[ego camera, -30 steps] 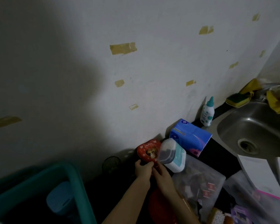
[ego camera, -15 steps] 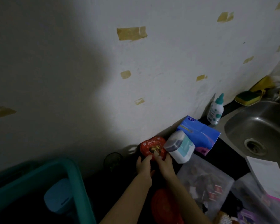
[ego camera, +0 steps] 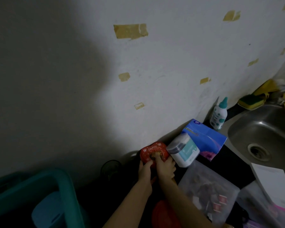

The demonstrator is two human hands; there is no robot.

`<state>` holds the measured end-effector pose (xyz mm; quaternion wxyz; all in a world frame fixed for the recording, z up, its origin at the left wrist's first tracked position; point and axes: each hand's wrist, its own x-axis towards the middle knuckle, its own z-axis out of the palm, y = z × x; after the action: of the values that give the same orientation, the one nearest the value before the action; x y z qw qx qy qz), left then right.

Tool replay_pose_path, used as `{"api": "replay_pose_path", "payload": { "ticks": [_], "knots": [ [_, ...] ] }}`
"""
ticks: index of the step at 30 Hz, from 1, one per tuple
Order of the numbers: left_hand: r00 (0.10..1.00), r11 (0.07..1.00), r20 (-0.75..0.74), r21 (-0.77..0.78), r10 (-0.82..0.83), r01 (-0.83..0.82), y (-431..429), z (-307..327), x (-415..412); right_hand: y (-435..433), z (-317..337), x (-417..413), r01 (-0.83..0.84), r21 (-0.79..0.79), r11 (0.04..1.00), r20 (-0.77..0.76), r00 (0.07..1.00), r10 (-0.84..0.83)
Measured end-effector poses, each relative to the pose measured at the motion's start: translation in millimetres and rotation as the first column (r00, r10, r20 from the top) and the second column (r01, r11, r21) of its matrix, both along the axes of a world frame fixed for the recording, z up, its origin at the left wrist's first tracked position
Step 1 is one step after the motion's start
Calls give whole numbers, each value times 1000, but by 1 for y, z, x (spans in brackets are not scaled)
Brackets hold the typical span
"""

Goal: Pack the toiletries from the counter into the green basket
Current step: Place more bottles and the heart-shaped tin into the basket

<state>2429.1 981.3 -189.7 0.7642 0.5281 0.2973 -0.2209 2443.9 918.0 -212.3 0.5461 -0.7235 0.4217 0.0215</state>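
Both hands are on a red tin (ego camera: 152,149) that stands tilted up against the wall, at the back of the dark desk (ego camera: 229,160). The left hand (ego camera: 145,168) has its fingers curled round the tin's near left edge. The right hand (ego camera: 165,167) holds the tin from the right side, with one digit pressed flat on the picture on the lid. How the rest of its fingers lie behind the tin I cannot tell.

Just to the right of the tin, touching the right hand, a white tub with a teal label (ego camera: 183,151) lies tilted on its side. It leans on a blue tissue pack (ego camera: 206,137). Further along the wall stands a small white bottle with a teal cap (ego camera: 219,115), upright, near the steel sink (ego camera: 247,129). A yellow and green sponge (ego camera: 249,102) sits on the sink's far rim.

Nearer to me, right of the forearms, lies a clear zip bag (ego camera: 209,186) with dark things and small red packets inside. A white sheet (ego camera: 270,180) lies at the sink's front edge.

The green basket (ego camera: 67,188) is down at the left, well apart from the tin. Something pale blue (ego camera: 46,209) lies inside it. A dark cup (ego camera: 111,167) stands between the basket and the hands
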Motion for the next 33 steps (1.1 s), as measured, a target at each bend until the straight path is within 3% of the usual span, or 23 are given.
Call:
{"api": "replay_pose_path", "payload": {
  "ticks": [8,14,19,26,33],
  "knots": [
    [999,999,-29,35,39,-38,0,-7,8,-10,-13,18,169,178,969,11,985,-174],
    [999,999,-30,37,32,-31,-5,-10,9,-11,-11,19,116,91,989,7,993,-118],
    [997,993,-25,92,73,-70,-12,-11,8,-9,-11,17,111,110,988,51,992,-117],
    [996,974,8,209,84,-84,-17,-3,5,-3,9,11,69,456,888,199,964,-177],
    [990,964,121,246,71,-99,-11,20,-11,-4,33,-10,71,557,828,246,938,-246]
  ]
}}
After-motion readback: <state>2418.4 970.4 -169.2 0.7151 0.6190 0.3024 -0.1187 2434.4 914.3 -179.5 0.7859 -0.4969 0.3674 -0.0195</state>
